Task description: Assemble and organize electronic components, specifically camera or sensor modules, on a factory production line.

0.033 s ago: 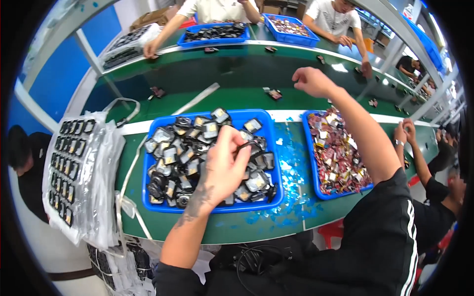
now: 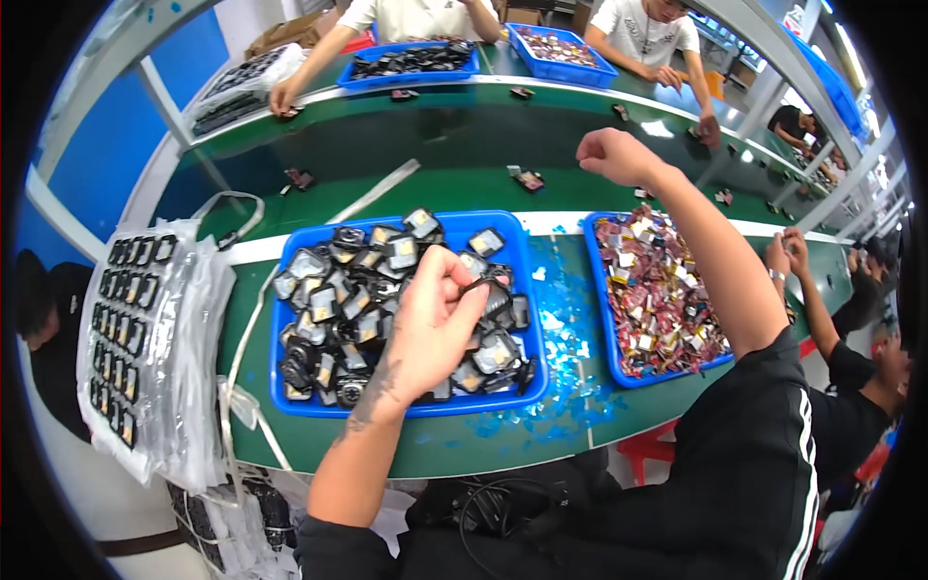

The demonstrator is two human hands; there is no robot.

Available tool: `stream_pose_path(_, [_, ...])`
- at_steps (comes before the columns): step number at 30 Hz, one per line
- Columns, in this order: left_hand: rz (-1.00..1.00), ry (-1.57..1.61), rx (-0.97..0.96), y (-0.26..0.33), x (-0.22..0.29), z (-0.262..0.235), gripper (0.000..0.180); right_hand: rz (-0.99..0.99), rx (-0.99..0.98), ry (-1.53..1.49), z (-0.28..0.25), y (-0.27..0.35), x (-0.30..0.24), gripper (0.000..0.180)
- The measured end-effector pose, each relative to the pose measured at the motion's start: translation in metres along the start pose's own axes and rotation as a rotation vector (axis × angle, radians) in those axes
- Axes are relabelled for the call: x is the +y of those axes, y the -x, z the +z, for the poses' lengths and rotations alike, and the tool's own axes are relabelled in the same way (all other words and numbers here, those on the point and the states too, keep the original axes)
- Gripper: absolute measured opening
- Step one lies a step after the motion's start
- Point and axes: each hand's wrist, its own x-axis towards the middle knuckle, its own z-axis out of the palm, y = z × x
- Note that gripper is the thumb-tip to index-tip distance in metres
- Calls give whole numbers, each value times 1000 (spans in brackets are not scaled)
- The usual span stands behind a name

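A green workbench [image 2: 435, 447] stands beside a wider green belt [image 2: 474, 197] in a busy workshop. Over it, the left hand [image 2: 425, 324] pinches a black housing [image 2: 495, 298] between thumb and fingers, just above the near-left part of the scene; the fingers hide part of it. The piece looks like a stiff, light plastic shell, so a gentle thumb-and-finger grip on its edges should be enough. Its glossy face could prove slippery and mark easily, and the rim seems the safer place to hold.

Directly beneath lies a blue tub [image 2: 454, 410] heaped with similar black housings [image 2: 333, 302], loose and at all angles, likely to snag on one another. The right hand [image 2: 611, 157] hangs over the belt with fingers curled; whether anything is inside, I cannot tell.

Blue film scraps [image 2: 565, 338] litter the bench between this tub and a second blue tub [image 2: 601, 324] full of small reddish parts [image 2: 657, 290], which look thin and delicate. To the left sit bagged trays [image 2: 121, 333]. Small assemblies [image 2: 529, 180] dot the belt, and across it two co-workers in white shirts [image 2: 425, 19] sit near further blue tubs [image 2: 411, 79].
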Motion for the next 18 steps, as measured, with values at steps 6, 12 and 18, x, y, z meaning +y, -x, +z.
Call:
stream_pose_path(6, [-119,535,-78,3,8,15,10,-121,-222,79,-10,60,28,28])
stream_pose_path(12, [-93,508,-95,3,-4,19,17,-192,-12,99,14,78,28,21])
stream_pose_path(18, [-25,286,-20,6,-2,23,39,-201,147,5,-8,116,-8,15])
